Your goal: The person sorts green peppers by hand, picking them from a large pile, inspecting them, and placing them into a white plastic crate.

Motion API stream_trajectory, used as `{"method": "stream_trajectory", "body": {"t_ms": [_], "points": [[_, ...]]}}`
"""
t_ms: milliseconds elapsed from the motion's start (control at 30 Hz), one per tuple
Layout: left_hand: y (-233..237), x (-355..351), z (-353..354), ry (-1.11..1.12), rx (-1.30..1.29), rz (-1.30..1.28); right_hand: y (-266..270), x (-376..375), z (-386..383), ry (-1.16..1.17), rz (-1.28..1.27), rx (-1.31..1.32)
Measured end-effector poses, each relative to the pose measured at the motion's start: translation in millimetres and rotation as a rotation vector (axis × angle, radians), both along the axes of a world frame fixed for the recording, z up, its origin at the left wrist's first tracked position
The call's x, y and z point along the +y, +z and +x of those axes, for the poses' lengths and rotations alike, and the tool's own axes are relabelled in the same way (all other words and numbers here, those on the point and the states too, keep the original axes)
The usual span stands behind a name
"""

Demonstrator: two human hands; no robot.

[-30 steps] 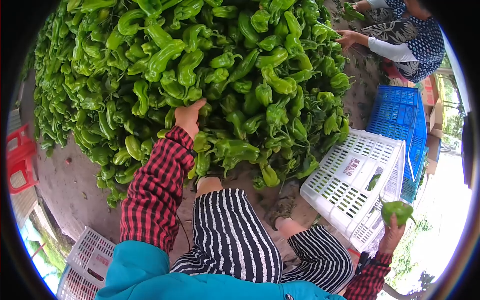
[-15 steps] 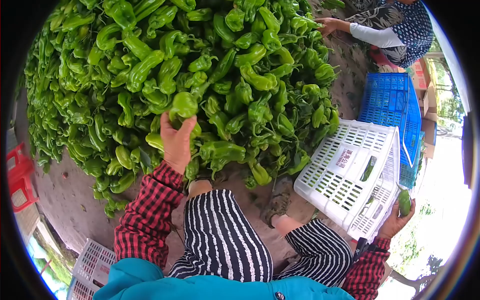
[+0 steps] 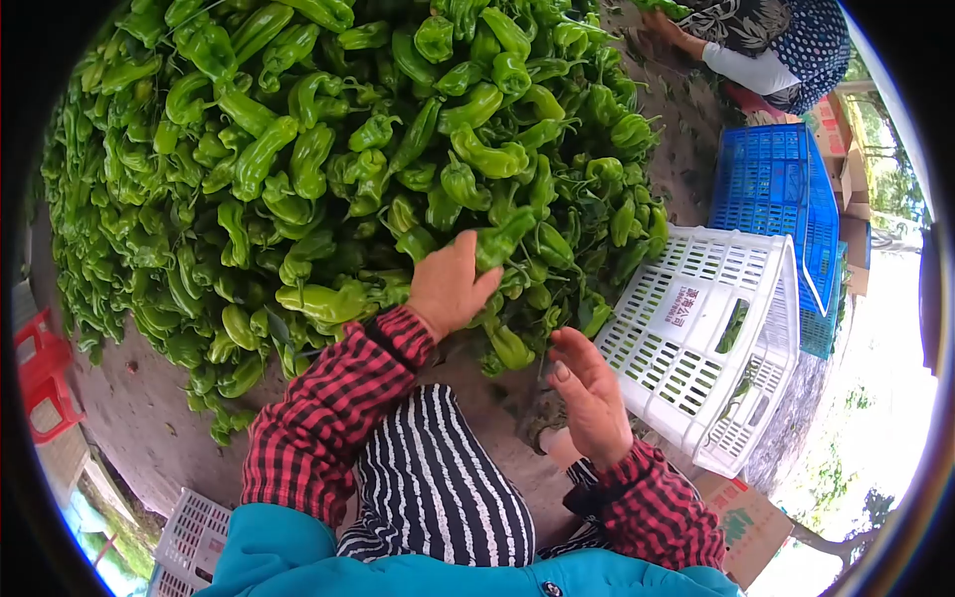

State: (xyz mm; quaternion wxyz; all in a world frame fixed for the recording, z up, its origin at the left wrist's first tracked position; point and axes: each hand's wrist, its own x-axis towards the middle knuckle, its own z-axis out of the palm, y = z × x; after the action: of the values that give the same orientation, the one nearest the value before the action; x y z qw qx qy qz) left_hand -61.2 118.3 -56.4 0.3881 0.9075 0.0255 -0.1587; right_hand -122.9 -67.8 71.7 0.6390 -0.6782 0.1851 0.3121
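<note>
A big heap of green peppers (image 3: pixel 288 179) fills the upper part of the view. At its lower edge my left hand (image 3: pixel 448 284) is closed on a green pepper (image 3: pixel 505 237), which is slightly blurred and sticks out past the fingers. Between that hand and the white plastic crate, my right hand (image 3: pixel 594 398) is raised with its palm turned inward. Its fingers and thumb are apart, and nothing shows in them. The white crate (image 3: pixel 647 333) stands tilted on my right, with green peppers partly visible through its openings.
Behind the white crate are blue crates (image 3: pixel 761 189) and cardboard boxes. Another carton (image 3: pixel 741 522) lies near my right sleeve. A person (image 3: pixel 761 60) works at the heap's far right. On the left are a red stool (image 3: pixel 45 378) and another white crate (image 3: pixel 189 537).
My left hand has moved right along the heap with a pepper. My right hand, which held a pepper beyond the white crate, has come back in front of me without it.
</note>
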Motion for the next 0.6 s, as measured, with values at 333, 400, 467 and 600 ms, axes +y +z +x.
{"method": "stream_trajectory", "body": {"t_ms": [333, 400, 467, 600], "points": [[13, 6, 12, 0.385, -0.362, -0.356, -48, 15, 9, -0.484, 0.446, 0.167], [-16, 7, 41, 0.547, -0.474, -0.214, -46, 14, 9, -0.443, 0.33, 0.098], [-18, 8, 58, 0.566, -0.445, -0.228, -46, 14, 9, -0.461, 0.288, 0.055], [-29, 16, 63, 0.356, -0.583, -0.062, -49, 10, 5, -0.397, 0.215, -0.014]]}}
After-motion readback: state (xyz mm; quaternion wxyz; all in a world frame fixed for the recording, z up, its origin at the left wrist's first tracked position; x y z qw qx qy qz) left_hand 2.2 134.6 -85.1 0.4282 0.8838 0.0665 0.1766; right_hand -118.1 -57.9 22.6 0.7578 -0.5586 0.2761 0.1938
